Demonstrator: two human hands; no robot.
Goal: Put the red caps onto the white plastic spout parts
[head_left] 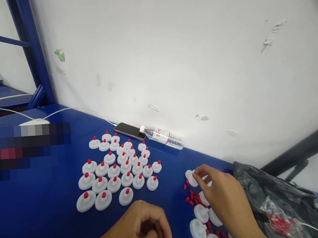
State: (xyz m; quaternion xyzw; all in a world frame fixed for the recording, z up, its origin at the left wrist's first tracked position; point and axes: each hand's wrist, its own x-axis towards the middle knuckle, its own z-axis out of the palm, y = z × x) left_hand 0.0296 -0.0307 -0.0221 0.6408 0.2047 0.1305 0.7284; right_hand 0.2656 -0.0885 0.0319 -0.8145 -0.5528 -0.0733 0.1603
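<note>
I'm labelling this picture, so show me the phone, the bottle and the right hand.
Phone point(129, 131), head view: its dark screen.
Bottle point(161, 136), head view: its printed label.
Right hand point(223, 187), head view: its back.

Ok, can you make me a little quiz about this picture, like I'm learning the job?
1. Which hand touches a white disc near the black bag: A) left, B) right, C) neither?
2. True or false: the bottle is standing upright.
3. Fill in: the larger group of discs has small ____ caps on top.

Key:
1. B, the right hand.
2. False; the bottle lies on its side.
3. Red.
</note>
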